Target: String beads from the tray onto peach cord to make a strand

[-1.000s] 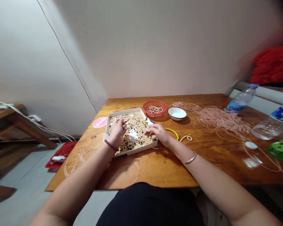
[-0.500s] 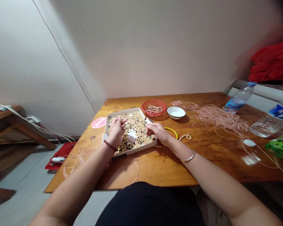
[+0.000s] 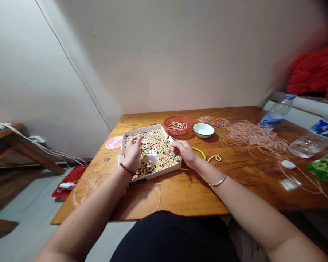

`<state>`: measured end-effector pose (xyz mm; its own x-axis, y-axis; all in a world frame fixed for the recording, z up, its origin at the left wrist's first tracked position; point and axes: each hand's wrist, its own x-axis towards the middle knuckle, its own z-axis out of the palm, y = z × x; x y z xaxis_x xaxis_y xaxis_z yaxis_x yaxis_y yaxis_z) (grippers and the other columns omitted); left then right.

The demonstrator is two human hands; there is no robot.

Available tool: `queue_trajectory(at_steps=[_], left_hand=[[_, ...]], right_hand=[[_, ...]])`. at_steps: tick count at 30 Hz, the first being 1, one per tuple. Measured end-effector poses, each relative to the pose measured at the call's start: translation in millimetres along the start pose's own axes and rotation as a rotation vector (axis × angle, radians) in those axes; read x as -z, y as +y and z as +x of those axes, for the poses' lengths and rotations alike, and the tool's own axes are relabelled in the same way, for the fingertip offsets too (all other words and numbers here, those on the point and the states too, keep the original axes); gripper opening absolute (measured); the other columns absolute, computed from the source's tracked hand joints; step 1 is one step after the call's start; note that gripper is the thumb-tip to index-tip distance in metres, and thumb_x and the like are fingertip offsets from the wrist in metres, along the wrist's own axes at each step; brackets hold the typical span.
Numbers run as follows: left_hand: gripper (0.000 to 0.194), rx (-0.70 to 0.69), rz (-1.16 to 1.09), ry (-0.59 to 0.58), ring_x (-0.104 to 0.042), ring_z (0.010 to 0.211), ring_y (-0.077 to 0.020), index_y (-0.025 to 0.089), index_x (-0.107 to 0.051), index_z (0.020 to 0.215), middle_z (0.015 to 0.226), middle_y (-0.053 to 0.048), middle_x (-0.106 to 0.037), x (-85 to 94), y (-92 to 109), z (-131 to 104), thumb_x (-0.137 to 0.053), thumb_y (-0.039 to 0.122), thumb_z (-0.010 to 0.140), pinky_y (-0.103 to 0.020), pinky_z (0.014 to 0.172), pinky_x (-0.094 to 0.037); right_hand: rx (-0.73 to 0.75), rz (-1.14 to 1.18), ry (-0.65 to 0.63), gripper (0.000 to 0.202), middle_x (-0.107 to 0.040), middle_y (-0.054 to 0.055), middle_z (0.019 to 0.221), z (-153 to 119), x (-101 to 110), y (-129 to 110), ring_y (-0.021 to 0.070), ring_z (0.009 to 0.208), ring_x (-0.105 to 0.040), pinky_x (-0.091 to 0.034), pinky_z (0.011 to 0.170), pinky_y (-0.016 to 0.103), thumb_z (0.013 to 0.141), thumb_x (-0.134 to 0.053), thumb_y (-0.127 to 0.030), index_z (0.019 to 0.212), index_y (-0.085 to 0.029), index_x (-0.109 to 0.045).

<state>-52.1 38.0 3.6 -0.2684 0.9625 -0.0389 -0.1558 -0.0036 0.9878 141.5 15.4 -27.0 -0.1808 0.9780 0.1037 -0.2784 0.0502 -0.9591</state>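
A shallow white cardboard box [image 3: 122, 147] full of small cream and black beads [image 3: 160, 138] lies on the table. Over its left part is my left hand [image 3: 133, 151], thumb and fingers drawn together; whatever they pinch is too small to see. My right hand [image 3: 184, 151] is above the box's right edge, fingertips closed in a pinch, the thing between them unclear. A short strand of beads pokes out below that hand at the box's corner. Bare white bottom [image 3: 153, 157] shows among the beads between my hands.
Behind the box are a red plastic basket [image 3: 166, 125] with bead strings and a white bowl [image 3: 203, 129]. A yellow ring [image 3: 200, 151], a bead strand [image 3: 215, 158], a heap of pink cord [image 3: 251, 134], and plastic bottles [image 3: 276, 112] lie rightward. Loose cord [image 3: 84, 189] is at left.
My right hand has turned slightly, its pinched fingertips lifting a little. My left hand's fingers have drawn closer together above the beads. The box has stayed in place.
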Motion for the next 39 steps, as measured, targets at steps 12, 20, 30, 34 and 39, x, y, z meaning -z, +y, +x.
queue_trajectory(at_steps=[12,20,30,34,39], left_hand=[[0.031,-0.019,0.532,-0.441,-0.060,0.078,-0.0163,0.017,-0.071,0.091,0.092,-0.008,-0.068,-2.6,3.8,-15.8,-0.063,0.041,0.073,-0.021,0.054,-0.042],[0.040,-0.386,0.644,-0.752,-0.058,0.109,-0.0226,0.020,-0.064,0.113,0.118,-0.009,-0.064,-8.3,3.0,-24.7,-0.052,0.047,0.085,-0.036,0.094,-0.045],[0.030,-0.495,0.661,-0.905,-0.065,0.078,-0.0158,0.017,-0.069,0.086,0.086,-0.007,-0.071,-7.3,8.1,-28.6,-0.056,0.044,0.085,-0.027,0.073,-0.052],[0.029,-0.497,0.602,-0.803,-0.066,0.080,-0.0183,0.020,-0.071,0.084,0.089,-0.007,-0.071,-6.2,11.4,-27.6,-0.059,0.046,0.082,-0.028,0.073,-0.052],[0.033,-0.521,0.557,-0.678,-0.066,0.079,-0.0193,0.019,-0.071,0.088,0.085,-0.007,-0.072,-6.5,13.7,-24.9,-0.058,0.048,0.081,-0.028,0.072,-0.052]], right_hand=[[0.036,-0.094,0.007,0.035,-0.045,-0.004,0.048,-2.1,-2.7,-3.1,0.0061,0.040,-0.035,-0.025,0.039,0.021,0.071,-0.061,-0.046,0.053,-0.016,-0.056],[0.072,-0.207,-0.072,0.037,-0.039,-0.005,0.045,-6.0,-4.5,-8.7,0.0070,0.041,-0.031,-0.022,0.042,0.022,0.075,-0.056,-0.048,0.056,-0.017,-0.057],[0.191,-0.424,0.071,0.057,-0.059,0.004,0.062,-0.7,7.1,-29.4,0.0115,0.057,-0.049,-0.039,0.057,0.026,0.080,-0.044,-0.066,0.061,-0.015,-0.061],[0.394,-0.422,0.413,0.053,-0.063,0.007,0.079,-22.1,36.4,-92.0,0.0148,0.071,-0.058,-0.044,0.063,0.027,0.088,-0.033,-0.062,0.081,-0.019,-0.063],[0.685,-0.901,0.763,0.045,-0.062,0.008,0.088,-63.2,93.0,-140.0,0.0157,0.076,-0.059,-0.045,0.064,0.028,0.094,-0.026,-0.048,0.102,-0.020,-0.060]])
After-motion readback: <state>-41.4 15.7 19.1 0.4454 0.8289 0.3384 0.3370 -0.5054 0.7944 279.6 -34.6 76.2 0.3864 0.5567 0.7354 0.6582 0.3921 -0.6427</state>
